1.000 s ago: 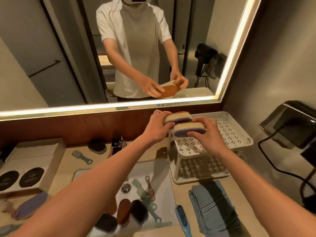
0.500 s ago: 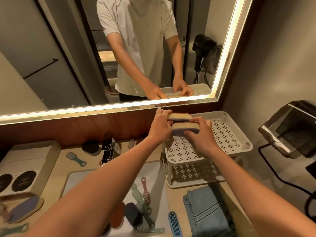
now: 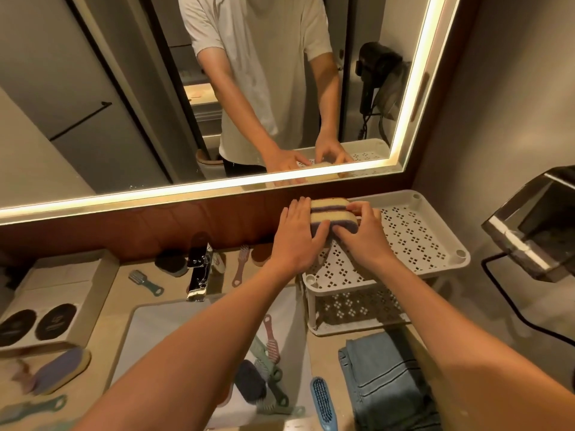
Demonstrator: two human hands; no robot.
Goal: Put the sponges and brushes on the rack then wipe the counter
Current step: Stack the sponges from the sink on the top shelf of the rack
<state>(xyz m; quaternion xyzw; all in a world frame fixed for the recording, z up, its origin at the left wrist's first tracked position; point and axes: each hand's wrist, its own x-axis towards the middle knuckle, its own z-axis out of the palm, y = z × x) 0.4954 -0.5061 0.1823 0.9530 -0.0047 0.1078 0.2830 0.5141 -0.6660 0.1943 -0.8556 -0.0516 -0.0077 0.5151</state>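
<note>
The left hand and right hand clamp their grip on sponges seemingly touching the rack.

- Dim, warm-toned scene; the main light is the glowing strip framing the mirror, running from 9 o'clock to 2 o'clock, blown out to near white
- A faint sheen from it lies on the panel just below; the counter at 8 o'clock is softly lit
- The rack at 3 o'clock keeps its lower tier in shadow
- Wide-angle bending tilts and bows straight lines towards the edges; corners at 7 and 5 o'clock are smeared and soft
</note>
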